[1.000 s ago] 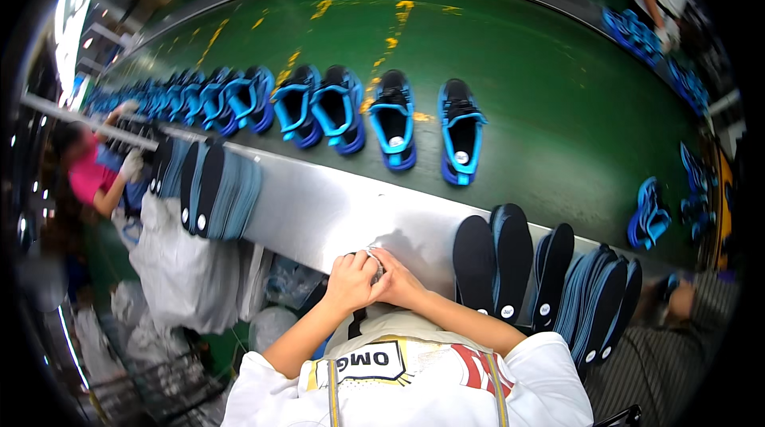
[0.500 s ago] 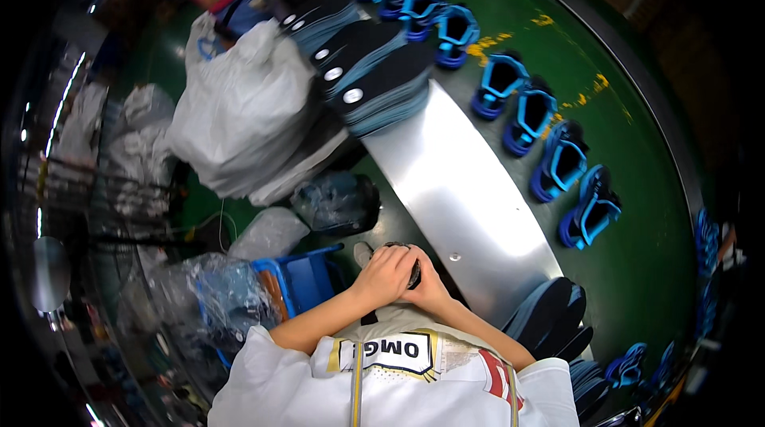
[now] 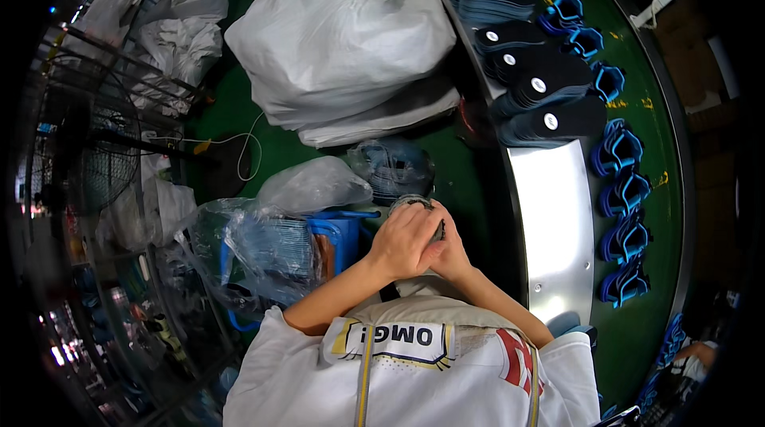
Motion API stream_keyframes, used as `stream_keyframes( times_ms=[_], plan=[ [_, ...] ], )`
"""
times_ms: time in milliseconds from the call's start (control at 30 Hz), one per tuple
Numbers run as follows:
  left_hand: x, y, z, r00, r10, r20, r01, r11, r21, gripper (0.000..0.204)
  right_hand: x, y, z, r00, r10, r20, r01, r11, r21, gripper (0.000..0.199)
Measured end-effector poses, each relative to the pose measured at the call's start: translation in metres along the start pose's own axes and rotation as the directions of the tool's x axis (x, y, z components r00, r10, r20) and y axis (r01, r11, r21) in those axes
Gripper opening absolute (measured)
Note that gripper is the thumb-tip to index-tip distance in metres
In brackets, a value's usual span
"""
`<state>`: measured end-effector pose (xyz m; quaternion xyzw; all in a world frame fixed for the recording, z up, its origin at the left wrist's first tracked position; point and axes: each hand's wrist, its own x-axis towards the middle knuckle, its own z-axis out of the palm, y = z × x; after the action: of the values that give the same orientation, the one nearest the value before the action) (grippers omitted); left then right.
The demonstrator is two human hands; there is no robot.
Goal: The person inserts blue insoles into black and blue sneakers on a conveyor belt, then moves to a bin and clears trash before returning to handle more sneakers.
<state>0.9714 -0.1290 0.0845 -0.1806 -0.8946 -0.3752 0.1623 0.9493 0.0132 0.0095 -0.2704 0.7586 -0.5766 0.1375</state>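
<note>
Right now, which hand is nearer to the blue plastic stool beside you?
Left. The left hand sits just right of the blue plastic stool, clasped against the right hand, which lies farther from it, toward the metal ledge.

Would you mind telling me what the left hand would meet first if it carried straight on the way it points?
Probably the small dark object at the fingertips of the left hand; beyond it, the grey-blue plastic-wrapped bundle, though depth is unclear.

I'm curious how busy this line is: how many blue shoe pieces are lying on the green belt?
About 8 in view: four in a column on the right beside the metal shelf, roughly four more toward the top by the dark insole stacks. Others may be hidden.
</note>
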Motion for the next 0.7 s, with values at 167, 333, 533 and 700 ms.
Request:
stream_keyframes(
  times_ms=[167, 333, 533, 700],
  plan=[
    [-0.02, -0.017, -0.012, 0.983, -0.177, -0.051, 0.179, 0.984, 0.021, 0.044, 0.015, 0.01, 0.022, 0.997, -0.013, 0.074, 0.008, 0.998, 0.066, 0.088],
    [-0.032, -0.033, -0.013, 0.982, -0.154, -0.107, 0.165, 0.982, 0.093, 0.047, 0.023, 0.022, 0.039, 0.991, -0.058, 0.119, 0.06, 0.998, -0.015, 0.085],
    [-0.035, -0.048, 0.001, 0.968, -0.236, -0.087, 0.251, 0.872, 0.42, 0.057, 0.039, 0.041, 0.044, 0.975, 0.019, 0.219, -0.02, 1.0, 0.002, 0.073],
    [-0.022, -0.069, 0.018, 0.885, -0.464, 0.038, 0.415, 0.824, 0.387, 0.061, 0.044, 0.077, 0.038, 0.949, 0.06, 0.309, -0.078, 0.996, 0.049, 0.073]
  ],
)
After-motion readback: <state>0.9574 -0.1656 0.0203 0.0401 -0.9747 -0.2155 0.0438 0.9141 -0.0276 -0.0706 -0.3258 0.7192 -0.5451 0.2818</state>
